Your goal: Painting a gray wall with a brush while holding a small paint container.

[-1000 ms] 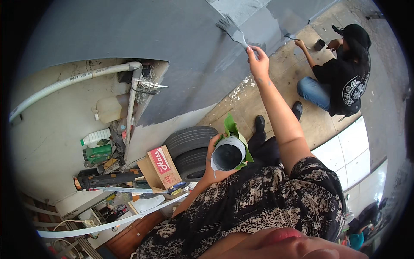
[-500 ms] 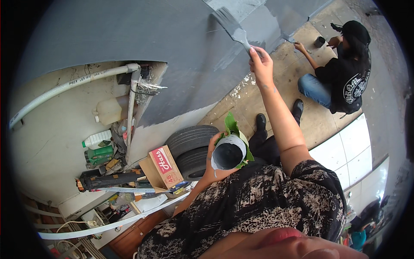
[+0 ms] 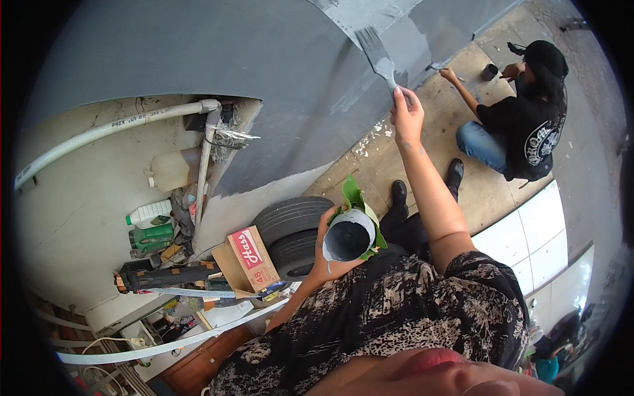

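My right hand point(image 3: 407, 117) is closed round the handle of a grey, paint-coated paintbrush point(image 3: 380, 59). Its bristles lie at the wall point(image 3: 277, 59), where dark grey paint borders a paler grey patch point(image 3: 370, 14). Close to my body, my left hand point(image 3: 328, 254) grips a paint cup point(image 3: 348, 239) from its left side. Dark grey paint shows inside the cup, and grey smears coat its rim. Green leaves point(image 3: 354, 191) are wrapped round the cup's outside, partly hiding it.
Another person point(image 3: 522, 112) squats at the right, brushing the wall's lower edge beside a dark paint pot point(image 3: 489, 72). Stacked tyres point(image 3: 290, 221) and a cardboard box point(image 3: 247, 261) stand below the wall. A pipe point(image 3: 109, 132) and plastic jugs point(image 3: 173, 170) are at the left.
My right hand and the brush have shifted right and slightly down in the picture. The left hand holds the cup nearly where it was. The other person's brush hand has moved slightly left.
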Demonstrator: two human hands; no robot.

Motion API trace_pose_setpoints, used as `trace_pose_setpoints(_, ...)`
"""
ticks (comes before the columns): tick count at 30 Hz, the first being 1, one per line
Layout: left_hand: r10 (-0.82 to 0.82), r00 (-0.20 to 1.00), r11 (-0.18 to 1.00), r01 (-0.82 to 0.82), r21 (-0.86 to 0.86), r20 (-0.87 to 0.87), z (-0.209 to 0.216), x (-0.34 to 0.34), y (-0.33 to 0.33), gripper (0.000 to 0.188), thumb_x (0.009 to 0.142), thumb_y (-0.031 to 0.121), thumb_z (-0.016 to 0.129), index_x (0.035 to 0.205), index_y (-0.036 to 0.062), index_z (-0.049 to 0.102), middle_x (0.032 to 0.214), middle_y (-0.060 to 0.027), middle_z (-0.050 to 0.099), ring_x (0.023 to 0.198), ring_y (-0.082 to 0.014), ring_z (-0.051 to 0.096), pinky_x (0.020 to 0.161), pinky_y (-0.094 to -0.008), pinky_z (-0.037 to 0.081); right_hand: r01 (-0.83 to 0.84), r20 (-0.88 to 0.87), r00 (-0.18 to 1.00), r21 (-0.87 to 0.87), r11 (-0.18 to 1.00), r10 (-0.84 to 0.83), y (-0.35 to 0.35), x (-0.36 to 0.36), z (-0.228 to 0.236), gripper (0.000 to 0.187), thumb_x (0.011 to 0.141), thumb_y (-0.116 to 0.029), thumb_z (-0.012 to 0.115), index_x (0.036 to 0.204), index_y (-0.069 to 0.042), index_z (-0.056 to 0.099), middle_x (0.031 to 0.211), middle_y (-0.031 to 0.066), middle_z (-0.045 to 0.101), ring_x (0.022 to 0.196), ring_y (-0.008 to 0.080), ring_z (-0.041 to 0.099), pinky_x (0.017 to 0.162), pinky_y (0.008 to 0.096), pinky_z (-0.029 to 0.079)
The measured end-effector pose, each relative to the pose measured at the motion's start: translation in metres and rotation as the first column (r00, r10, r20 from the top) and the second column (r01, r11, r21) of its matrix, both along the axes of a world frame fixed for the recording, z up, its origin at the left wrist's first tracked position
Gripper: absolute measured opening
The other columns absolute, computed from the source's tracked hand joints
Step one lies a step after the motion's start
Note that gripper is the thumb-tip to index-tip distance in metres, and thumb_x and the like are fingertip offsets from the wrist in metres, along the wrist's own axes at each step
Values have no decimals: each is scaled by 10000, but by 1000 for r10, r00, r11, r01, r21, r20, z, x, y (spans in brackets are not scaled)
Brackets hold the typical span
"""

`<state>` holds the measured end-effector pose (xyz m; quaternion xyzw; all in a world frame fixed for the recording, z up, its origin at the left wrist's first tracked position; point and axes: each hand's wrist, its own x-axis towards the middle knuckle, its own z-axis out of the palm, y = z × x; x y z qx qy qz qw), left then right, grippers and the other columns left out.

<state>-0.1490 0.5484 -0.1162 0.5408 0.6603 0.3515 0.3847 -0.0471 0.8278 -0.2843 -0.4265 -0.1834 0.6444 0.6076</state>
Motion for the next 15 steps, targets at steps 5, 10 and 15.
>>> trace_pose_setpoints(5, -2, 995, 1000, 4, -24, 96, 3, -2, -3, 1157, 613, 153, 986, 1514, 79, 265, 1391, -141, 529, 1253, -259, 582, 1060, -404, 464, -55, 147, 988, 109, 993, 38, 20, -15, 19, 225, 990, -258, 707, 1082, -53, 722, 689, -50, 548, 580, 34, 487, 495, 211, 348)
trace_pose_setpoints(10, -24, 1000, 999, 24, 34, 6, 35, -2, -12, 1169, 619, 153, 985, 1519, 80, 242, 1355, -144, 558, 1229, -265, 599, 1055, -407, 474, -60, 610, 791, 19, 998, 37, 7, -1, -59, 238, 978, -227, 702, 1066, -6, 718, 880, 64, 727, 864, 128, 635, 814, 290, 508)
trace_pose_setpoints(15, 106, 984, 987, -86, 137, -144, 76, -39, -33, 1086, 642, 102, 968, 1478, 56, 278, 1306, -160, 584, 1184, -267, 627, 1013, -378, 511, -150, 375, 907, -132, 980, 190, -105, 65, -46, 226, 1008, -302, 666, 1076, -86, 671, 620, -72, 450, 480, 42, 398, 410, 239, 295)
